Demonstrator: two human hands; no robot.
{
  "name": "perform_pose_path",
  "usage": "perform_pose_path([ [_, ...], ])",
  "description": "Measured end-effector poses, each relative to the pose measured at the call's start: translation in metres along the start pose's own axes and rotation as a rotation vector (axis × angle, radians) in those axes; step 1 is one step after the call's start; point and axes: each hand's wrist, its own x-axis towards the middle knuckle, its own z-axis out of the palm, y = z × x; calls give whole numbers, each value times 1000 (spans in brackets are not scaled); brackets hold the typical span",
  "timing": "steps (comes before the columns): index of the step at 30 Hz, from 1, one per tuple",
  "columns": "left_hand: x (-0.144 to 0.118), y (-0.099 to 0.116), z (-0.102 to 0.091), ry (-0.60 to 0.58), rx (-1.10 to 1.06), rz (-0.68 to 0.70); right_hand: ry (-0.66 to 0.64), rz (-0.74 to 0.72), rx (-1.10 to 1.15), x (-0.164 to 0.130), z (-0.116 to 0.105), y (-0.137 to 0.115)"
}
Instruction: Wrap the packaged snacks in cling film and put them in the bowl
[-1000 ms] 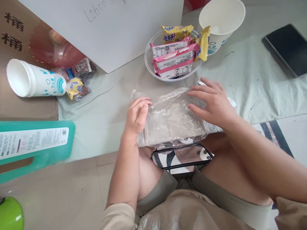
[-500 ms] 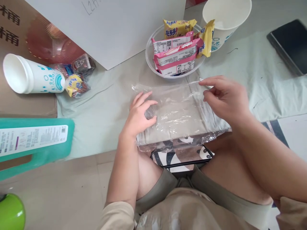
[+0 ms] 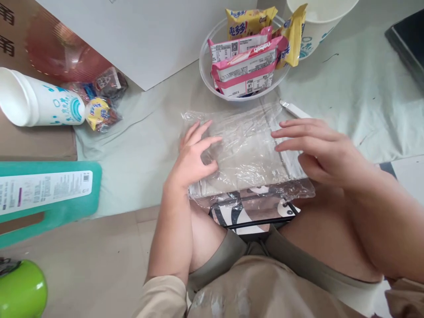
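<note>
Two hands lie on a clear plastic bag (image 3: pixel 247 148) spread flat on the pale green cloth (image 3: pixel 347 101) before the knees. Left hand (image 3: pixel 195 157) presses its left edge, fingers (image 3: pixel 207 143) splayed and gripping nothing; right hand (image 3: pixel 319 148) rests flat on the right side, fingers outstretched (nothing pinched). Just beyond stands a clear bowl (image 3: pixel 207 73) of snack packets (image 3: pixel 247 66).
</note>
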Motion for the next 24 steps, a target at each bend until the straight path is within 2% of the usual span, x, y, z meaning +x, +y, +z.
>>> perform_pose_path([
  [2,5,-10,3,112,-74,3,-163,5,-92,-15,-1,5],
  [4,13,-21,6,223,-183,-14,-240,14,-152,-28,1,10],
  [7,24,-33,12,349,-390,-62,-261,15,-123,-35,7,11],
  [11,31,-40,13,486,-677,-134,-307,17,-29,-29,17,5],
  [14,21,-41,1,556,-867,-189,-317,13,11,-26,17,3],
  [16,5,-39,-11,576,-938,-168,-294,39,55,-25,12,4],
  [18,-15,-32,-23,485,-939,-23,-248,96,126,-24,6,4],
  [20,-33,-20,-30,213,-854,188,-194,167,213,-23,-1,3],
  [21,-40,-14,-32,48,-758,238,-165,205,258,-21,-3,2],
  [23,-47,0,-31,-186,-519,235,-115,309,340,-19,-6,-1],
  [24,-48,6,-28,-248,-407,208,-85,379,373,-17,-6,-3],
])
